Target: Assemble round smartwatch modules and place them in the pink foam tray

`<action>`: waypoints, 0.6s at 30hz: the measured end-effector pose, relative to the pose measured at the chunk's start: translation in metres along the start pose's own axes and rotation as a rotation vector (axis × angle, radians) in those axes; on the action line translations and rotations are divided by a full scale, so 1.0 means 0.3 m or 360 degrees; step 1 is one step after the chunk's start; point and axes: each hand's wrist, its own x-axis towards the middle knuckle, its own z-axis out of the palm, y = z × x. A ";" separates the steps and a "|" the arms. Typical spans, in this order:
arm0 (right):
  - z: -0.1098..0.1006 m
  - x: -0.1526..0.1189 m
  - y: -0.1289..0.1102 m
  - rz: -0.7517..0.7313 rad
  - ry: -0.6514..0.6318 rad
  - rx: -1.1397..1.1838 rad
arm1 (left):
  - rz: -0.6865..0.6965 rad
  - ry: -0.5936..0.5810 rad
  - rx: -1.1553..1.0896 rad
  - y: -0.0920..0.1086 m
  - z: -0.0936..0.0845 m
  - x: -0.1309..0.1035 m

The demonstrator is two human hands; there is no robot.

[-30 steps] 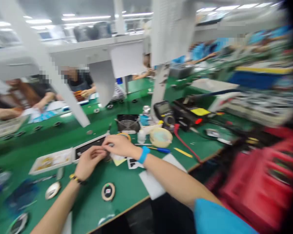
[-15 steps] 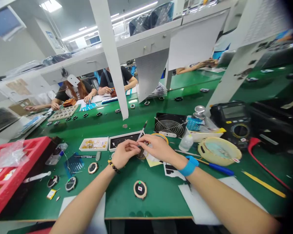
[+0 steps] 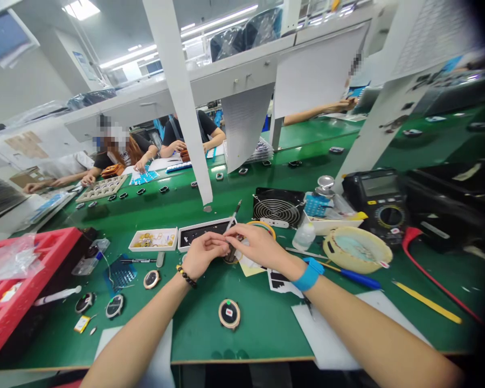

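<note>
Both my hands meet over the green bench, fingertips nearly together. My left hand [image 3: 205, 255], with a beaded bracelet, has its fingers pinched on something small I cannot make out. My right hand [image 3: 256, 243], with a blue wristband, is closed at the same spot; what its fingertips hold is hidden. Under them a dark round part [image 3: 231, 257] shows partly. Behind the fingers a pen-like tool [image 3: 235, 213] leans over the black-lined white tray [image 3: 180, 237]. Nearer the bench edge lies a round watch piece [image 3: 229, 314] with a green dot and a white sticker.
A red bin [image 3: 32, 280] stands left, near more watch pieces [image 3: 115, 306]. A white box [image 3: 153, 240] holds small yellow parts. On the right are a fan [image 3: 278, 207], bottle [image 3: 304, 237], yellow dish [image 3: 358, 250], blue-handled screwdriver [image 3: 359, 279] and multimeter [image 3: 382, 202]. People work across the bench.
The view has shifted slightly. My hands stay together at the same spot, with little change in the fingers. Across the bench, a person's arm at the left has moved a little.
</note>
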 end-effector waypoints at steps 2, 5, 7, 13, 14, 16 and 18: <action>0.003 -0.002 -0.005 0.0022 -0.0025 0.0023 | -0.0008 0.0001 -0.0024 0.000 -0.002 0.001; 0.005 -0.005 -0.012 0.0059 -0.0056 0.0059 | -0.0022 0.0024 -0.0020 -0.004 -0.007 0.003; 0.004 -0.007 -0.015 0.0067 -0.0057 0.0070 | -0.0036 0.0046 -0.0009 -0.006 -0.008 0.004; -0.002 -0.008 -0.018 0.0074 -0.0048 0.0051 | -0.0073 0.0098 -0.0016 -0.001 0.000 0.004; -0.002 -0.009 -0.018 0.0085 -0.0055 0.0049 | -0.0077 0.0104 -0.0013 0.001 0.001 0.003; 0.001 -0.009 -0.015 0.0081 -0.0058 0.0052 | -0.0080 0.0118 -0.0009 0.004 0.003 0.002; 0.005 -0.008 -0.011 0.0043 -0.0039 0.0057 | -0.0071 0.0130 -0.0014 0.007 0.003 0.000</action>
